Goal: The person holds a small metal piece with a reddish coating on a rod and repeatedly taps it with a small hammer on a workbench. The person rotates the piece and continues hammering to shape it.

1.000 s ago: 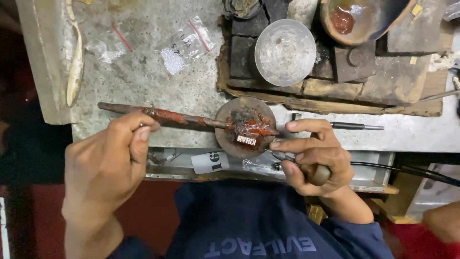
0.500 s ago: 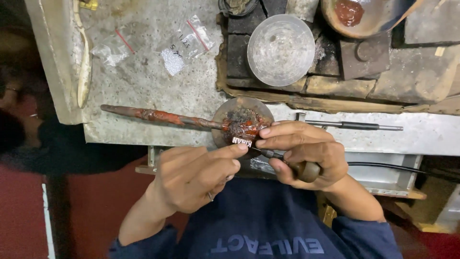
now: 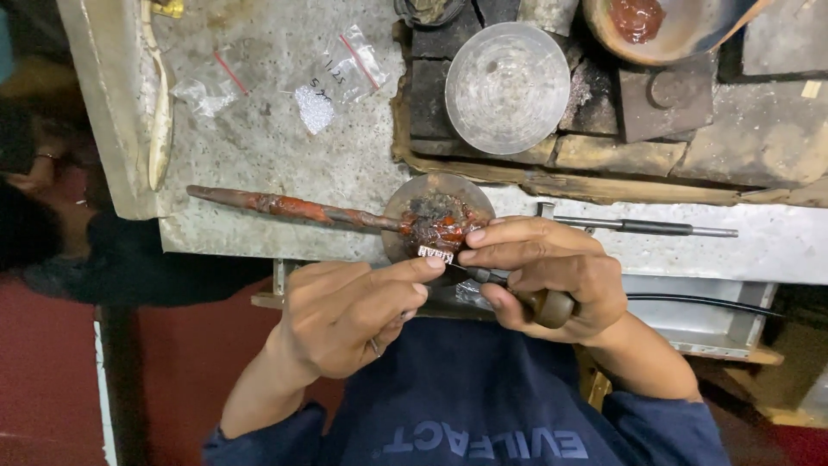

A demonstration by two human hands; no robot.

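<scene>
A worn, grey stone desk (image 3: 285, 164) lies below you, with dark blocks and a strip of old wood along its far right part. At its near edge sits a round pad (image 3: 438, 217) caked with dark and red wax, fixed to a long, red-smeared stick (image 3: 285, 207) that runs off to the left across the desk. A small pale metal piece (image 3: 435, 254) is set in the wax at the pad's near rim. Your left hand (image 3: 349, 315) is curled, its thumb and forefinger stretched forward so that the tips rest right at that piece. Your right hand (image 3: 548, 267) is closed around a wooden-handled graver (image 3: 517, 289), the fingers pinched along its thin shaft, the tip at the metal piece. Beyond the pad stands a shallow metal bowl (image 3: 507, 86); to its left lie small clear bags (image 3: 332, 82), and a thin metal rod (image 3: 638, 227) lies just beyond your right hand.
</scene>
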